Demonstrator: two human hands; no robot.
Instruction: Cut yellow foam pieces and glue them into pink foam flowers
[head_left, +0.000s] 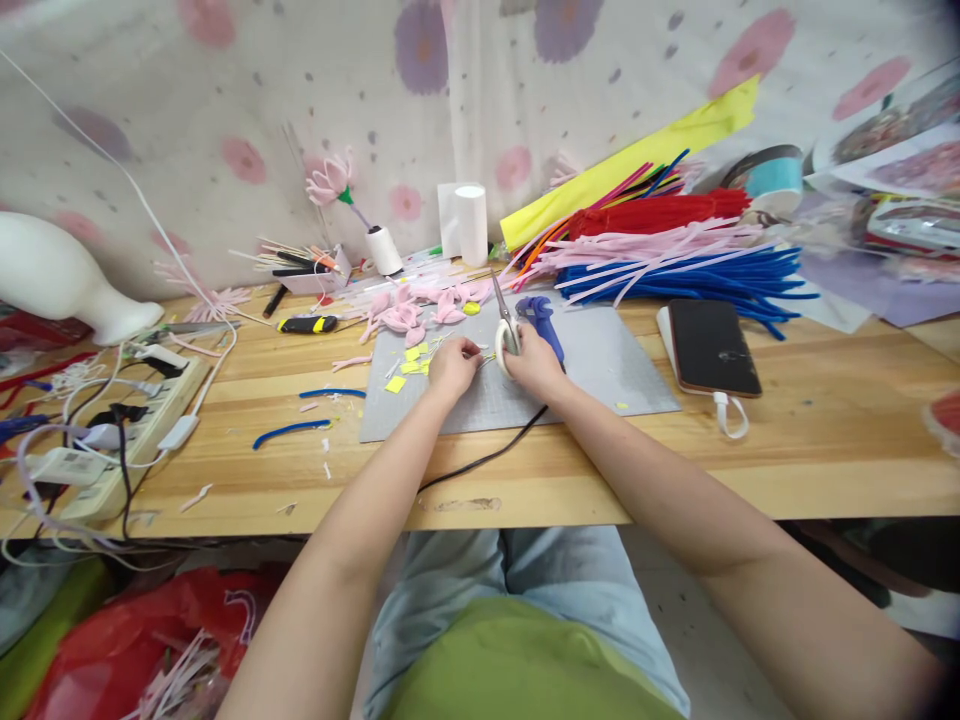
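My right hand (537, 362) is closed around scissors (504, 303), whose blades point up and away from me. My left hand (453, 366) is pinched over the grey cutting mat (615, 360). A thin pale strand with a bit of yellow shows between the two hands, but it is too small to name. Small yellow squares (397, 384) lie scattered beside my left hand. Pink fuzzy petal shapes (405, 316) sit at the mat's far left edge. Just beyond my right hand rests a blue glue gun (551, 335), partly hidden, with a black cord trailing toward me.
Bundles of blue (690, 282) and red pipe cleaners (660, 213) lie at the back right, near a black phone-like device (712, 345). At left are a power strip (139, 440) with tangled cables and a yellow-black utility knife (307, 325). A pink flower (330, 182) stands behind.
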